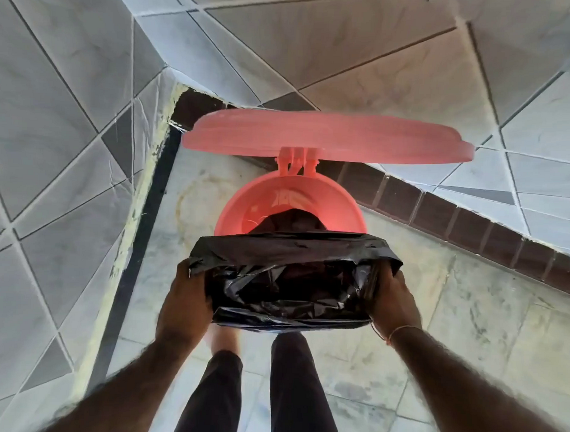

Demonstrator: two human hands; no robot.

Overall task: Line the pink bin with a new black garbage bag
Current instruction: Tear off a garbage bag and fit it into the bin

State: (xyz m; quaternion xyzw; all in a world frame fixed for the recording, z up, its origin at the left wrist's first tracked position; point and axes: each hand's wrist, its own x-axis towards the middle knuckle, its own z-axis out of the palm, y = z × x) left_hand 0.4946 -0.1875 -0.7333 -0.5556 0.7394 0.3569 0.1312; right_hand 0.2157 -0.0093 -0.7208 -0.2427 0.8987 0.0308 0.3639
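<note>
A pink bin (339, 208) stands on the floor in a tiled corner, its round lid (328, 138) swung up on the rear hinge. A black garbage bag (291, 274) is stretched open just above the bin's near rim, and its lower part hangs down into the bin. My left hand (185, 304) grips the bag's left edge. My right hand (392, 303) grips the right edge, fingers tucked inside the opening. The near half of the bin is hidden behind the bag.
Grey tiled walls close in at the left (53, 143) and at the back right (537, 179), with a dark tile skirting (470, 228) along the floor. My legs in dark trousers (290, 393) stand right before the bin on the pale floor tiles.
</note>
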